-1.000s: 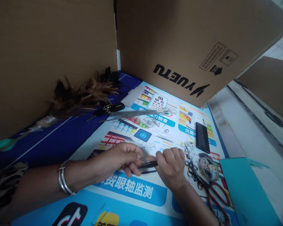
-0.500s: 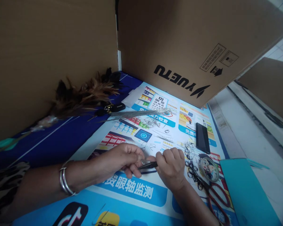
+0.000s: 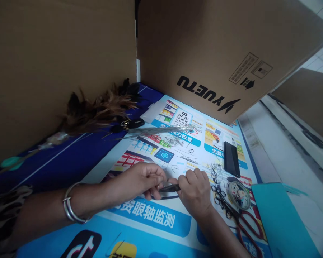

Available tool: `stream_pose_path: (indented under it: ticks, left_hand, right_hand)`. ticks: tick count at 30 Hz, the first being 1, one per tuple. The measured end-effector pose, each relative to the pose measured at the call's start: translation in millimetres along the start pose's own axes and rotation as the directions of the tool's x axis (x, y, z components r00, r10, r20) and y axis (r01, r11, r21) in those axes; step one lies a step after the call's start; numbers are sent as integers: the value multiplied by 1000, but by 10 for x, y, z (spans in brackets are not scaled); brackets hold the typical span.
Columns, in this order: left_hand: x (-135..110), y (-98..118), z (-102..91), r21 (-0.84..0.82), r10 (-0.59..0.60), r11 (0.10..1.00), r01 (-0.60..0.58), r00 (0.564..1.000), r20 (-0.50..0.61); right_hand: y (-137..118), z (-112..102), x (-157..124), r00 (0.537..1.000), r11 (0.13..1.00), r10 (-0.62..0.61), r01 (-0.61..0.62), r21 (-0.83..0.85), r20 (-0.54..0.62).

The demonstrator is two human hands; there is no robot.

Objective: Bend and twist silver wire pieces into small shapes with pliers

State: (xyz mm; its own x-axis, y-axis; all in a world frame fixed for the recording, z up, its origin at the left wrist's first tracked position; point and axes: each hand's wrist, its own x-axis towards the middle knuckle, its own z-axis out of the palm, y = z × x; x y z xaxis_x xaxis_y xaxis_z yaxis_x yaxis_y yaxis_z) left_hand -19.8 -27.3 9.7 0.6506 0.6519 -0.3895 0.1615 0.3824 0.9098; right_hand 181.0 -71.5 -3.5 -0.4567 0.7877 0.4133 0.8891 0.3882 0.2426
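In the middle of the head view, my right hand point(image 3: 194, 191) is closed in a fist around dark pliers point(image 3: 170, 188). Their tapered jaws point left, and the handles are hidden inside the fist. My left hand point(image 3: 149, 180) meets the jaw tips with thumb and fingers pinched together. Whatever it pinches is too small and too covered to make out. Beyond the hands lie a bundle of thin metal wires point(image 3: 161, 130), a loose tangle of wire pieces point(image 3: 174, 141) and several short bent wires point(image 3: 188, 157) on the printed sheet.
Right of my right hand are red-handled scissors point(image 3: 251, 225), small black rings point(image 3: 220, 193), a round clear container point(image 3: 239, 194) and a black oblong case point(image 3: 231, 158). A teal box point(image 3: 284, 218) stands far right. Feathers point(image 3: 102, 104) lie left, before cardboard walls point(image 3: 204, 46).
My left fingers have turned slightly and closed in over the pliers' tips, where a shiny bit showed before. My right hand stays nearly in place.
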Motion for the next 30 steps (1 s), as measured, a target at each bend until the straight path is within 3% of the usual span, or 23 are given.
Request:
stream_pose_path:
  ticks: [3, 5, 7, 9, 11, 15, 18, 23, 30]
  left_hand:
    - [-4, 6, -4, 93, 59, 994, -57, 998, -22]
    - [-20, -9, -6, 279, 154, 951, -135, 987, -49]
    - [-48, -41, -9, 546, 306, 807, -225, 950, -61]
    - [-81, -84, -10, 750, 444, 598, -282, 896, -17]
    - [-110, -127, -9, 834, 500, 448, -321, 864, 64]
    - [-148, -180, -2, 868, 490, 313, -385, 849, 199]
    - [-172, -189, 5, 875, 491, 257, -411, 835, 248]
    - [-205, -177, 25, 870, 466, 275, -410, 848, 252]
    - [-170, -230, 35, 900, 444, 195, -391, 853, 274]
  right_hand:
    - [-8, 5, 5, 999, 1000, 6, -6, 7, 41]
    - [-19, 11, 4, 997, 1000, 16, -17, 12, 79]
    - [-35, 19, -2, 992, 999, 24, -27, 19, 121]
    - [-57, 28, -10, 987, 999, 34, -39, 28, 158]
    - [-81, 29, -15, 980, 998, 47, -55, 36, 192]
    - [-117, -5, -1, 967, 996, 65, -79, 50, 248]
    - [-130, -42, 16, 959, 994, 72, -90, 54, 274]
    - [-148, -54, 19, 960, 995, 65, -82, 52, 274]
    - [-139, -7, -4, 953, 993, 65, -90, 73, 295]
